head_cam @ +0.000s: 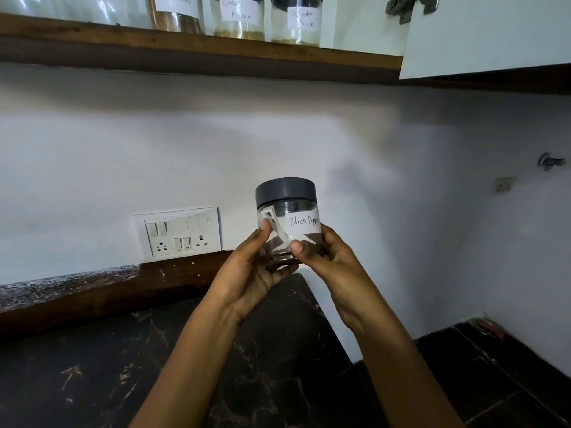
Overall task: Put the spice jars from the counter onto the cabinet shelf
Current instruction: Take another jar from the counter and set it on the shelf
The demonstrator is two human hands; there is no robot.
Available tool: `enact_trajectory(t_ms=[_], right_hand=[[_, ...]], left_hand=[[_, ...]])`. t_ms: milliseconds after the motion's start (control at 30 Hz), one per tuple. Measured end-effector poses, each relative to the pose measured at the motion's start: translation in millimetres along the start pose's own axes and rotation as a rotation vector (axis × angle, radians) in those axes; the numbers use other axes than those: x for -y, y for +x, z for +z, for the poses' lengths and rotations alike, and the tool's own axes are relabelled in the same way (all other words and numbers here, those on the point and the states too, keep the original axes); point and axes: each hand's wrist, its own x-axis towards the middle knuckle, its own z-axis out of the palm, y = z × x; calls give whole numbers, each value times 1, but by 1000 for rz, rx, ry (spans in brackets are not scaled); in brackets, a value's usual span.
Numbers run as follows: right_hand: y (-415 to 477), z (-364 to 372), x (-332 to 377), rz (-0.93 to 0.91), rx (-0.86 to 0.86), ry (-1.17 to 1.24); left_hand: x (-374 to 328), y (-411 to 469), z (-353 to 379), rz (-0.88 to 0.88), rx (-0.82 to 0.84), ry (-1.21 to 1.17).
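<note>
Now, leftmost: dark tabletop (pixel 92 366) low in view, socket plate (pixel 182 231) on the wall behind it; overhead, the shelf (pixel 197 46) carries three labelled jars in a row, cinnamon (pixel 176 13), garam masala (pixel 239 18), coriander (pixel 296 21). Centre: left hand (pixel 247 276) cups the pepper jar (pixel 287 211) from below and the side, thumb on the glass; right hand (pixel 332 264) grips the opposite side, thumb at the label's lower edge; fingers (pixel 265 228) of both hands curled round the jar, clamped on it. Jar upright, grey lid on, held in the air above the tabletop, well below the shelf; nearly empty by the look of it. Right: white cabinet door (pixel 488 35) standing open. Judgement: lift to the shelf is the step in hand; best to hold the jar upright, raise it clear of the shelf's front edge, aim for the gap right of coriander, label outward; one hand could let go once the base is supported. Jar's lower half sits between the fingers; lid and label top stand free above them.
</note>
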Motion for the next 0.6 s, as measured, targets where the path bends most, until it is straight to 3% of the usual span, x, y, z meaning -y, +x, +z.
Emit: enact_trajectory(t_ms=[133,267,367,600], right_hand=[[1,2,0,-48,-133,-30],[0,3,-3,-116,-264,-155],[-1,2,3,-155,-288,-208],[1,-12,37,-265,-283,-250]], left_hand=[[3,0,11,82,-139,192],[8,-4,20,335,-342,363],[6,-11,30,481,-358,542],[-14,-17,60,615,-265,670]])
